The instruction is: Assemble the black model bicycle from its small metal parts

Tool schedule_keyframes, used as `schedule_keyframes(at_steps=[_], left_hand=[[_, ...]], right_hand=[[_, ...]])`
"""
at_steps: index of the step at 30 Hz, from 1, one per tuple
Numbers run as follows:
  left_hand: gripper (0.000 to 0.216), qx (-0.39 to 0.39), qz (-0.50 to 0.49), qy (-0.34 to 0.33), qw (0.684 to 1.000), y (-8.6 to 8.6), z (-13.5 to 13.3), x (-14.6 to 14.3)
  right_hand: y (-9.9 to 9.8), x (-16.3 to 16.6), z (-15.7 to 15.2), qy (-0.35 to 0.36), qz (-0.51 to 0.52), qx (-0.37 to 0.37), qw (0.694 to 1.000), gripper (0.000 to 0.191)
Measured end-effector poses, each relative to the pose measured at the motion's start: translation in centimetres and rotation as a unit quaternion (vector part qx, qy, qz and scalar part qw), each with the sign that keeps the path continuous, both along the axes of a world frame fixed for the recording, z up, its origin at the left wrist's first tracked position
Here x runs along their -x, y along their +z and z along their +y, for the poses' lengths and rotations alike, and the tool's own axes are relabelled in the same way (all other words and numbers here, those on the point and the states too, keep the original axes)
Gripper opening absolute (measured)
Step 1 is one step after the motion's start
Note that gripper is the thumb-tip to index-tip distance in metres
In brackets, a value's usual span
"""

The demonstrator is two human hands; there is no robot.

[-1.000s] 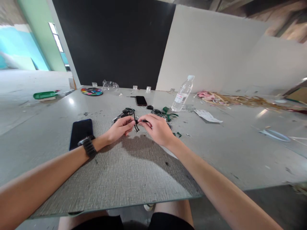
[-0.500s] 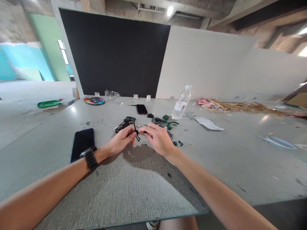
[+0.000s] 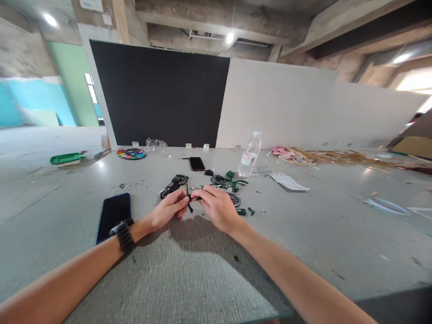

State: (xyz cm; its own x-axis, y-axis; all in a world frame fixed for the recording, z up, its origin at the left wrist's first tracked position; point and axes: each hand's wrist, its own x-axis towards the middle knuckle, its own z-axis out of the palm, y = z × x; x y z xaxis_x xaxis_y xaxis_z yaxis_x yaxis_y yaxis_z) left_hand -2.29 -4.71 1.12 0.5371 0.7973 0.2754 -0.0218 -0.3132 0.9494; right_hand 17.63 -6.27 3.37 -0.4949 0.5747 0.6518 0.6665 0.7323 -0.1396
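Pinched in the fingers of my left hand [image 3: 168, 209] is a small black toy bicycle part [image 3: 190, 207] with thin arms. My right hand [image 3: 218, 209] meets it from the other side, its thumb and fingers closed on the same part; a dark tip shows at its fingertips. Just beyond my left hand lie black model bicycle pieces [image 3: 168, 189] with a spoked wheel [image 3: 181, 180]. Past my right hand are a green model bicycle frame [image 3: 235, 185], two more wheels and small green pieces [image 3: 251, 210].
Left of my wrist lies a dark phone [image 3: 114, 213]; another phone [image 3: 197, 164] is farther back. A water bottle [image 3: 249, 155] stands behind the green parts, near a paper sheet [image 3: 288, 182]. A paint palette [image 3: 131, 154] and wood strips [image 3: 324, 155] lie toward the panels.
The view has tilted up, so the table and things sit lower in it. The black part has turned a little between my fingers; both hands stay closed on it.
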Motion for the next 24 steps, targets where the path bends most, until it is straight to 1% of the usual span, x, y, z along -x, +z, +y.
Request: schedule_keyframes(at_steps=[5, 10, 13, 16, 18, 21, 24], left_hand=[[0.034, -0.010, 0.003, 0.025, 1.000, 0.4, 0.0, 0.0], [0.031, -0.017, 0.009, 0.066, 0.998, 0.8, 0.1, -0.1], [0.029, -0.014, 0.000, 0.090, 0.996, 0.6, 0.3, -0.1], [0.029, -0.009, -0.014, 0.110, 0.994, 0.2, 0.6, 0.0], [0.029, -0.003, -0.024, 0.122, 0.992, -0.1, 0.7, 0.1], [0.029, 0.009, -0.035, 0.134, 0.990, -0.3, 0.9, 0.3], [0.028, 0.016, -0.040, 0.138, 0.990, -0.4, 0.9, 0.3]], right_hand=[[-0.1, -0.2, 0.1, 0.009, 0.005, 0.019, 1.000, 0.025], [0.5, -0.3, 0.1, 0.028, 0.038, 0.055, 0.997, 0.018], [1.4, -0.9, 0.4, 0.021, 0.077, 0.071, 0.994, 0.025], [2.2, -1.8, 0.8, -0.013, 0.111, 0.083, 0.990, 0.035], [2.7, -2.5, 1.0, -0.029, 0.109, 0.107, 0.988, 0.037], [3.2, -3.6, 1.2, -0.033, 0.079, 0.164, 0.983, 0.037], [3.5, -4.6, 1.3, -0.036, 0.053, 0.211, 0.975, 0.026]])
